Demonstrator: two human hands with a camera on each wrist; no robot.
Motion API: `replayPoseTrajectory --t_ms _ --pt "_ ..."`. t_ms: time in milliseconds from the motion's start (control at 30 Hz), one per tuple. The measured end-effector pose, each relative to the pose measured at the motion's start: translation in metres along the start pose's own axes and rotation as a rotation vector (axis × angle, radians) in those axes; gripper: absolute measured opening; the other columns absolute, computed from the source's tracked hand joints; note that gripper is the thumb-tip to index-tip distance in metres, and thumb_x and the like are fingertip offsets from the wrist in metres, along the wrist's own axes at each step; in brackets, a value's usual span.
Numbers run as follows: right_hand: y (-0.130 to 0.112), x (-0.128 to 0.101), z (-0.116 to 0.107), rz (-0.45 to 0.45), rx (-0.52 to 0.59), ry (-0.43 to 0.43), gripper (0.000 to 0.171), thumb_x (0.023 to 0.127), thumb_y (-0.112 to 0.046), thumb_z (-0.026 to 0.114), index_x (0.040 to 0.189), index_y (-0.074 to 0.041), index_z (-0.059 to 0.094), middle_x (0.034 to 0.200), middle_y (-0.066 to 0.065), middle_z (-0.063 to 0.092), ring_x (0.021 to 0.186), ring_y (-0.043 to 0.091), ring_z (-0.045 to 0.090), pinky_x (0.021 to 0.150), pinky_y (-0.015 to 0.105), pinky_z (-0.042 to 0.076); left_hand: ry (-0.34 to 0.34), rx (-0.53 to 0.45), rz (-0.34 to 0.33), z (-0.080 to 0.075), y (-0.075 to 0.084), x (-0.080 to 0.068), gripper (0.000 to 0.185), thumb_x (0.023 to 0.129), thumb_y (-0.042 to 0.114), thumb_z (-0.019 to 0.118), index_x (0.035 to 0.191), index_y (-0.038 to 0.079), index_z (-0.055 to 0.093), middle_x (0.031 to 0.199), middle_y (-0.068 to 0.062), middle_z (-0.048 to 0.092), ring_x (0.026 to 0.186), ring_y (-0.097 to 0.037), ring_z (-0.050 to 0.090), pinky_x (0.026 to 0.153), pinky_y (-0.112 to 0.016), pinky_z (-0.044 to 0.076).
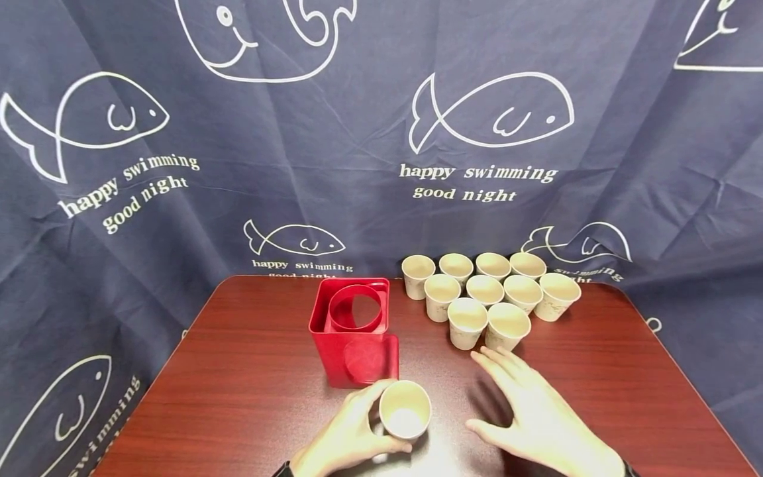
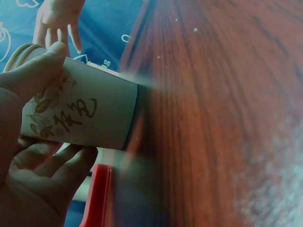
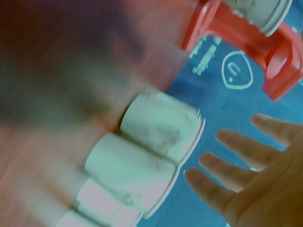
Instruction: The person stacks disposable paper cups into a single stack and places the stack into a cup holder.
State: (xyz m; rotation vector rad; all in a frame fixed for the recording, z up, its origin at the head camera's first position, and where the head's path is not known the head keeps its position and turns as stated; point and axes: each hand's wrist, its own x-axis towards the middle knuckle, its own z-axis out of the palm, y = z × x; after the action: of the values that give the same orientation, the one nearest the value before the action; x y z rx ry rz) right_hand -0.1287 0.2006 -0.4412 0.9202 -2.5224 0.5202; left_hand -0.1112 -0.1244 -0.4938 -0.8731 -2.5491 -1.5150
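My left hand (image 1: 352, 424) grips a white paper cup (image 1: 405, 414) around its side, thumb on one side and fingers on the other. The cup is upright, its mouth facing the head camera. Brown leaves and lettering mark its wall in the left wrist view, where the rim edge looks doubled. To the right, my right hand (image 1: 539, 414) is held with fingers spread and nothing in them. Its fingertips point toward the front paper cups, overlapping the base of the front right cup (image 1: 508, 326) in the head view.
Several upright paper cups (image 1: 442, 297) stand in close rows at the back right of the brown table (image 1: 250, 371). Left of them is a red square container (image 1: 334, 358) with a round ring at its open top. A blue curtain (image 1: 369, 132) hangs behind.
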Motion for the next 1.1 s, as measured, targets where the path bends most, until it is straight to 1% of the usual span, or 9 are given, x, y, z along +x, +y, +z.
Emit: replayPoseTrajectory --t_ms 200,367,467,600,700,800,933,1100 --pt "0.010 -0.004 -0.012 0.053 -0.029 0.027 0.095 0.073 -0.057 0.088 0.151 -0.018 0.052 0.150 0.004 0.057 0.131 0.032 0.056 0.120 0.007 0.009 -0.008 0.014 -0.020 0.000 0.000 -0.001 0.075 0.075 0.044 0.092 0.140 0.032 0.055 0.124 0.012 0.069 0.107 -0.007 0.066 0.098 -0.028 0.056" --pt "0.014 -0.006 -0.018 0.087 -0.027 0.036 0.095 0.070 -0.054 0.090 0.151 -0.021 0.052 0.148 0.005 0.058 0.131 0.030 0.055 0.120 0.007 0.010 -0.009 0.002 -0.014 -0.001 0.000 -0.001 0.075 0.075 0.042 0.092 0.140 0.032 0.055 0.124 0.012 0.069 0.107 -0.008 0.067 0.097 -0.028 0.056" --pt "0.014 -0.007 -0.022 0.120 -0.045 0.040 0.095 0.070 -0.054 0.090 0.150 -0.019 0.054 0.147 0.012 0.058 0.134 0.033 0.053 0.119 0.005 0.006 -0.007 -0.001 -0.008 -0.001 0.001 -0.001 0.075 0.075 0.041 0.092 0.140 0.032 0.055 0.124 0.011 0.069 0.107 -0.008 0.067 0.097 -0.028 0.056" --pt "0.015 -0.008 -0.027 0.145 -0.084 0.046 0.095 0.070 -0.056 0.088 0.148 -0.013 0.055 0.150 0.018 0.054 0.143 0.036 0.044 0.119 0.005 0.001 -0.009 -0.002 -0.016 -0.001 0.001 0.000 0.075 0.075 0.042 0.092 0.139 0.032 0.055 0.123 0.012 0.069 0.107 -0.008 0.066 0.097 -0.028 0.056" --pt "0.018 -0.006 -0.030 0.121 -0.109 0.065 0.096 0.071 -0.058 0.086 0.148 -0.009 0.055 0.152 0.019 0.052 0.149 0.035 0.038 0.123 0.011 0.000 -0.011 -0.011 -0.019 0.000 0.001 0.000 0.075 0.075 0.041 0.092 0.140 0.032 0.055 0.124 0.011 0.069 0.107 -0.008 0.066 0.098 -0.028 0.056" --pt "0.024 -0.004 -0.032 0.089 -0.130 0.093 0.097 0.073 -0.061 0.083 0.148 -0.007 0.054 0.152 0.022 0.051 0.152 0.035 0.034 0.126 0.017 0.001 -0.011 -0.014 -0.016 0.000 0.001 0.001 0.076 0.074 0.040 0.093 0.140 0.031 0.055 0.124 0.011 0.069 0.108 -0.008 0.066 0.098 -0.028 0.056" --pt "0.032 -0.003 -0.034 0.072 -0.163 0.124 0.097 0.077 -0.068 0.076 0.148 -0.006 0.054 0.150 0.026 0.052 0.148 0.042 0.037 0.128 0.022 0.001 -0.009 -0.004 -0.018 0.000 0.001 0.001 0.077 0.074 0.038 0.094 0.140 0.031 0.056 0.124 0.011 0.069 0.108 -0.008 0.066 0.098 -0.027 0.055" --pt "0.042 0.002 -0.035 0.061 -0.184 0.159 0.097 0.083 -0.078 0.062 0.147 -0.004 0.054 0.146 0.025 0.055 0.136 0.054 0.044 0.130 0.028 0.004 -0.001 0.013 -0.023 0.000 0.003 0.001 0.078 0.072 0.034 0.096 0.139 0.031 0.056 0.124 0.012 0.069 0.108 -0.007 0.067 0.099 -0.028 0.055"
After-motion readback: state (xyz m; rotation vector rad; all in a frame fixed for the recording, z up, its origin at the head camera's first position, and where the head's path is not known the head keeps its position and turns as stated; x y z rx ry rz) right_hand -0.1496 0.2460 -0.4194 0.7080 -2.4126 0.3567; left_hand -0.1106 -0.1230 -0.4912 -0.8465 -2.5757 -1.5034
